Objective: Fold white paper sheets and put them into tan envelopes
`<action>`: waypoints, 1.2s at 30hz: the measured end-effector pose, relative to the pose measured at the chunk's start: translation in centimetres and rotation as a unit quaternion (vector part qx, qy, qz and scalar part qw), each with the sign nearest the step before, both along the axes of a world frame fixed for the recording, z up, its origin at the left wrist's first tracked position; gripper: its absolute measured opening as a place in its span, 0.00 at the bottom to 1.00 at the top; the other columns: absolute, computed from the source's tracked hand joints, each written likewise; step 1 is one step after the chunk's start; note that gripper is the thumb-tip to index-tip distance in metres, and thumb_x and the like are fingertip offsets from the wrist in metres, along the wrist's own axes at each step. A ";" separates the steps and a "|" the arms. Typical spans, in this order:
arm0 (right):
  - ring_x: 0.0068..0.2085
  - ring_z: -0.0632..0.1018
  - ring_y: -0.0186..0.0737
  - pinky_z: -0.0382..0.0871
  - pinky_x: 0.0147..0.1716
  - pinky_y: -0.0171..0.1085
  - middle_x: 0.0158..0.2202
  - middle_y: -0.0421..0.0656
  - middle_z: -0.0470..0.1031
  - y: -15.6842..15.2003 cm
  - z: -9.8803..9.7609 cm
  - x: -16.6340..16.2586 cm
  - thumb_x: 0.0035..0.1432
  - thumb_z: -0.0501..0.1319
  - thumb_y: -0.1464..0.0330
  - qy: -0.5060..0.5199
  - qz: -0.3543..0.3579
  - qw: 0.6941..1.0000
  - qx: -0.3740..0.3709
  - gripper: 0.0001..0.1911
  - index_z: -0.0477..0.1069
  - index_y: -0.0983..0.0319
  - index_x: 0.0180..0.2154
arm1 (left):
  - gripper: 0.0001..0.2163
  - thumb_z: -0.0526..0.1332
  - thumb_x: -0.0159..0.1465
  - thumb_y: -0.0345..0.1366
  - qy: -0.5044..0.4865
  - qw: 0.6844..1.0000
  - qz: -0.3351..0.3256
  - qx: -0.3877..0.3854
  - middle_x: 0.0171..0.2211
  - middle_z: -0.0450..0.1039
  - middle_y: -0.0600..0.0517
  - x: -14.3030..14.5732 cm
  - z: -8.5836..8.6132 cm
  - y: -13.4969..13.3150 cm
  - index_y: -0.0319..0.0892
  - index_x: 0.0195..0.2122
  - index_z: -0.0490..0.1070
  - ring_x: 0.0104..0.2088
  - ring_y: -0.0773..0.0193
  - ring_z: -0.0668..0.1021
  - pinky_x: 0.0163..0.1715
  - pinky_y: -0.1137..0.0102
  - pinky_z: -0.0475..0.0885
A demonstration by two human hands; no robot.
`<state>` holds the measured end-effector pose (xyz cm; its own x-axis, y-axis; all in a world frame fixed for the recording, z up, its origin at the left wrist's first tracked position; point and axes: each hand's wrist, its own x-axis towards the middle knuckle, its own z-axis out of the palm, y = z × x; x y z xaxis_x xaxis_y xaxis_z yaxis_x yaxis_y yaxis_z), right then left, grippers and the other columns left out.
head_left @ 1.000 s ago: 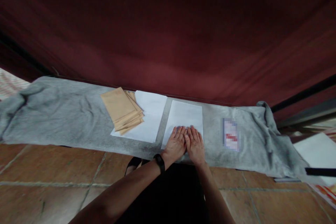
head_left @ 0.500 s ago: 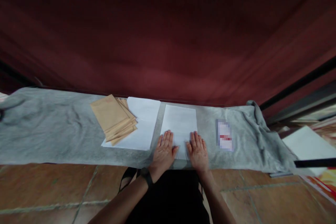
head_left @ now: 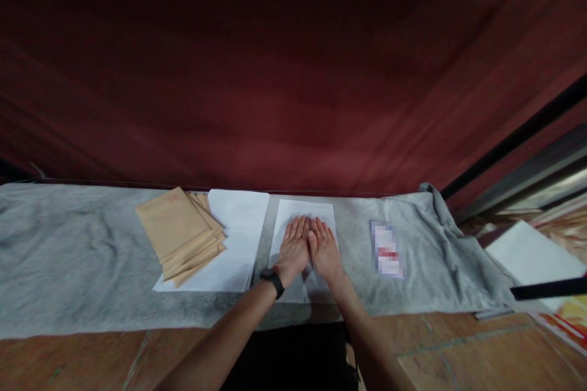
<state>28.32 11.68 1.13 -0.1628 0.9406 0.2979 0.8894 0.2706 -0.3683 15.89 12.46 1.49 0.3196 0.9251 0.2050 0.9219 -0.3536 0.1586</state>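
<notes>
A sheet of white paper (head_left: 300, 208) lies on the grey cloth in front of me. My left hand (head_left: 294, 247) rests flat on its middle, fingers stretched out, with a dark watch (head_left: 274, 281) on the wrist. Right beside it, my right hand (head_left: 324, 250) also lies flat on the sheet, its thumb side against the left hand. Neither hand grips anything. The paper's middle is hidden under them. To the left, a fanned pile of brown envelopes (head_left: 177, 223) sits partly over a stack of white paper (head_left: 241, 226).
The grey cloth (head_left: 92, 256) covers a long narrow surface before a dark red hanging (head_left: 275, 104). At right lies a blurred-out card or packet (head_left: 387, 250) with a red band. A dark bar (head_left: 548, 289) and a white board (head_left: 534, 247) stand at far right.
Both hands have moved inward and farther up the sheet, from its near side edges to its middle, where they now meet. The view has shifted slightly.
</notes>
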 end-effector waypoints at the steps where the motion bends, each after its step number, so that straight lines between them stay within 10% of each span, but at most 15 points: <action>1: 0.70 0.60 0.45 0.56 0.66 0.49 0.68 0.51 0.62 0.9 -0.1 -0.2 0.75 0.37 0.62 -0.008 0.002 1.000 -0.001 0.29 0.61 0.66 0.66 | 0.26 0.44 0.71 0.31 0.006 1.000 0.004 -0.007 0.69 0.56 0.39 0.0 -0.2 0.9 0.33 0.69 0.55 0.71 0.52 0.55 0.69 0.53 0.53; 20: 0.68 0.63 0.54 0.53 0.65 0.55 0.68 0.59 0.60 6.9 -2.0 1.9 0.74 0.43 0.61 -0.085 -0.125 0.988 0.019 0.29 0.58 0.70 0.67 | 0.28 0.43 0.73 0.42 0.014 0.982 0.180 0.046 0.68 0.58 0.36 -2.4 -2.3 3.9 0.29 0.68 0.56 0.70 0.49 0.59 0.68 0.53 0.54; 36: 0.70 0.60 0.46 0.50 0.68 0.49 0.69 0.49 0.58 7.2 -1.6 -1.5 0.73 0.44 0.62 -0.088 0.049 0.995 -0.007 0.27 0.58 0.65 0.68 | 0.29 0.40 0.72 0.39 -0.016 0.979 0.200 0.037 0.69 0.55 0.33 -2.0 -1.4 3.5 0.26 0.70 0.51 0.70 0.48 0.58 0.68 0.51 0.53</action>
